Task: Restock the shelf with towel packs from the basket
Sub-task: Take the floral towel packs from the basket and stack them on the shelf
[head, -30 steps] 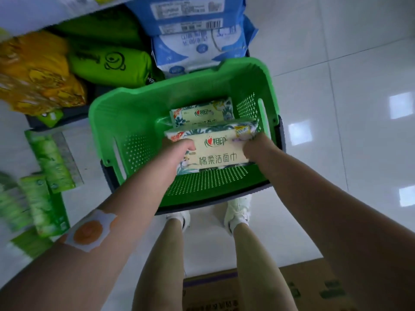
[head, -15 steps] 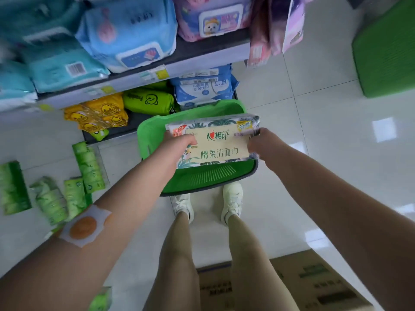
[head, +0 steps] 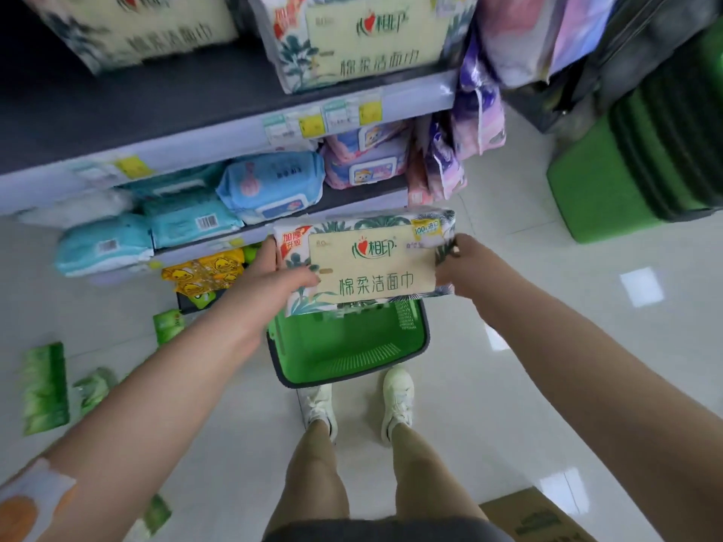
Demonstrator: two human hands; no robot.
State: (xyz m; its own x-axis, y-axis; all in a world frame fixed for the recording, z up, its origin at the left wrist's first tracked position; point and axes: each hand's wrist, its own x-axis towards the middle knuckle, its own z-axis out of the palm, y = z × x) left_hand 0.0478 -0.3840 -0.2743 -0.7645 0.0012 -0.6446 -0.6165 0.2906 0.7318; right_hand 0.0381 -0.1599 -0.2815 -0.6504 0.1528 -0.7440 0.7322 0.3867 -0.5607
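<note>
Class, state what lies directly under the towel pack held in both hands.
Under the towel pack sits the green basket; its visible floor looks bare. The pack covers the basket's far part, so anything there is hidden.

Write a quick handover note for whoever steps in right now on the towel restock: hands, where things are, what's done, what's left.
Left hand and right hand each grip one end of a towel pack, held level in the air above the green basket on the floor.
Matching packs already stand on the upper shelf, with bare shelf space to their left.
Done: pack lifted out of the basket.
Left: set it on the upper shelf. The basket's contents are mostly hidden, so check it for more packs.
</note>
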